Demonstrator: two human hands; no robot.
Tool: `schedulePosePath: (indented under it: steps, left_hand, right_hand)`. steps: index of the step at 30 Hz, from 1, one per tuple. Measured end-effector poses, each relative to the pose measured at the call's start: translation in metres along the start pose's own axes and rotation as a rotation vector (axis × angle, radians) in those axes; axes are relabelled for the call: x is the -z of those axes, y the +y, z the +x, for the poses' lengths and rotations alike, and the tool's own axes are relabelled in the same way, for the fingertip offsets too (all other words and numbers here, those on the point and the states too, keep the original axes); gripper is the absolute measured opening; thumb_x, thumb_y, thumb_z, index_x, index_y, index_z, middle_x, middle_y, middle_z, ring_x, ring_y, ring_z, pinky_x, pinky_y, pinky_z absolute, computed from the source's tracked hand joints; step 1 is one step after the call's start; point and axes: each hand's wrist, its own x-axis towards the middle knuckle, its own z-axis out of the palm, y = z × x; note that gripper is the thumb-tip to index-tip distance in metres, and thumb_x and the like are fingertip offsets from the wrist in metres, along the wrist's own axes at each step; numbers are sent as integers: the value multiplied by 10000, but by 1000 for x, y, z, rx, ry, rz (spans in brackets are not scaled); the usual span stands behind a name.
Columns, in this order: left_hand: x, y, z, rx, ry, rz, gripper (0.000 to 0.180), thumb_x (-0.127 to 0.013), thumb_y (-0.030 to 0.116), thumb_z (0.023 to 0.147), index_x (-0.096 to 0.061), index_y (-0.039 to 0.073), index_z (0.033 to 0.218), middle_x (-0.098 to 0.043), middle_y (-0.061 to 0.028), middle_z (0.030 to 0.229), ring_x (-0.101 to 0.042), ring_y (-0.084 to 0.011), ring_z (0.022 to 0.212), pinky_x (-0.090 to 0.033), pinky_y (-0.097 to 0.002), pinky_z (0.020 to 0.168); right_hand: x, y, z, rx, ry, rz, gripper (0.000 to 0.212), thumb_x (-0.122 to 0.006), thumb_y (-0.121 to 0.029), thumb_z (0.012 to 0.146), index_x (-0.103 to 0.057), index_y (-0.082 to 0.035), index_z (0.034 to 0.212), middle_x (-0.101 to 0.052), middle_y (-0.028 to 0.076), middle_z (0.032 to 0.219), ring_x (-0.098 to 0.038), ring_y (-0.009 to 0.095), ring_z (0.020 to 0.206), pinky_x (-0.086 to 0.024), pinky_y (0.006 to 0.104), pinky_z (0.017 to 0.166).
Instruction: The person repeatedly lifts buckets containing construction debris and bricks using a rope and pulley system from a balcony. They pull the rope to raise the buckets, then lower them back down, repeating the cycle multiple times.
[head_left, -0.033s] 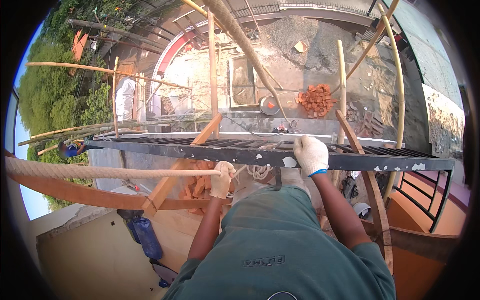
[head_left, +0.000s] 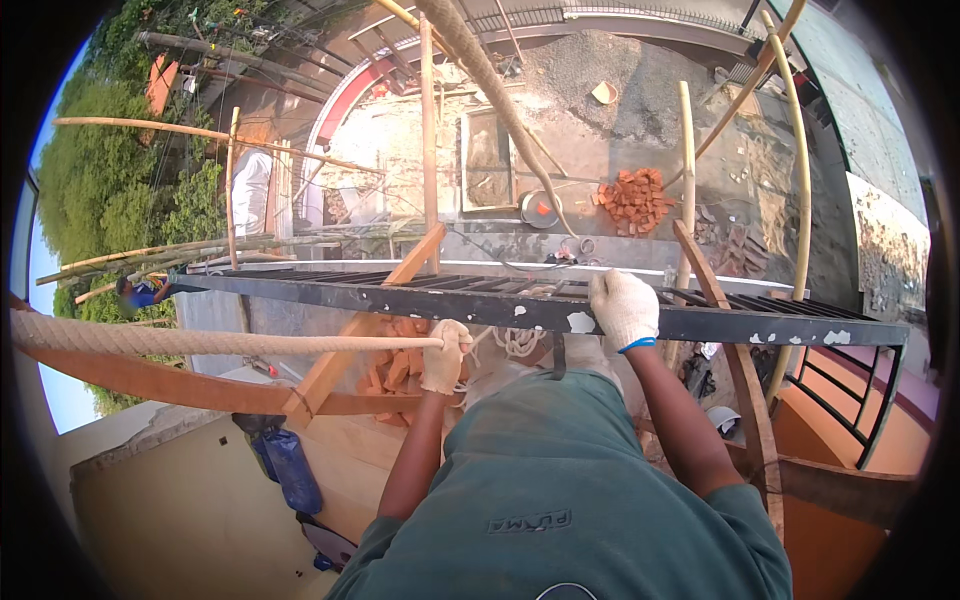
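My left hand (head_left: 446, 358), in a cream work glove, is closed around a thick pale rope (head_left: 230, 343). The rope runs taut from my fist out to the left edge, and thinner loose strands (head_left: 518, 343) lie beside the fist. On my other side, my right hand (head_left: 624, 308), gloved too with a blue cuff, grips the top bar of a black metal railing (head_left: 450, 306) with chipped paint. This railing crosses in front of my body. Beyond it a second thick rope (head_left: 490, 85) hangs down from above toward the ground.
Wooden beams (head_left: 345, 368) and bamboo poles (head_left: 686, 150) stand around me. Far below are a brick pile (head_left: 634, 200), a gravel heap (head_left: 590, 75), a rectangular trough (head_left: 463, 165) and a round pan (head_left: 540, 209). At far left, another person (head_left: 147, 293) in blue is near the railing's end.
Both hands keep their grips in the same places. The person at far left has shifted slightly.
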Motion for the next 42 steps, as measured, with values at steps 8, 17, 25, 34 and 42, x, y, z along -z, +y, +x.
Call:
schedulePosePath:
  steps: [8,17,25,34,42]
  left_hand:
    - [-16,-50,4,-7,92,-134,361,-435,272,1091,-606,61,853,-589,-18,699,-504,-81,592,-391,-251,524]
    - [-24,-56,-8,-18,116,-130,361,-428,251,1092,-591,54,838,-558,-9,694,-488,-80,597,-388,-258,526]
    - [-36,-73,-22,-18,-50,-69,325,-425,259,1074,-616,56,908,-581,-3,715,-521,-108,636,-423,-300,596]
    - [-59,-145,-24,-16,-360,114,319,-488,282,1068,-649,7,1077,-692,-123,912,-657,-257,827,-510,-385,746]
    - [-1,-187,-41,-191,-308,354,325,-494,279,1053,-653,16,1161,-702,-228,1104,-660,-393,1072,-510,-464,925]
  right_hand:
    - [4,-5,9,30,9,-3,300,-626,-311,938,-689,-55,794,-700,206,796,-697,391,785,-540,512,728]
    - [-4,1,8,38,6,11,304,-620,-336,946,-711,-69,833,-709,198,829,-698,395,814,-541,514,744]
    - [13,-12,25,107,-89,678,370,-572,-329,1029,-733,3,1034,-731,190,909,-724,300,885,-545,409,802]
    - [131,-201,-27,559,-676,1554,949,-421,-749,976,-471,60,1470,-651,216,1301,-667,342,1167,-461,525,1091]
    - [301,-320,-28,966,-565,1815,657,-447,-428,1094,-374,100,1478,-594,102,928,-594,183,805,-496,403,900]
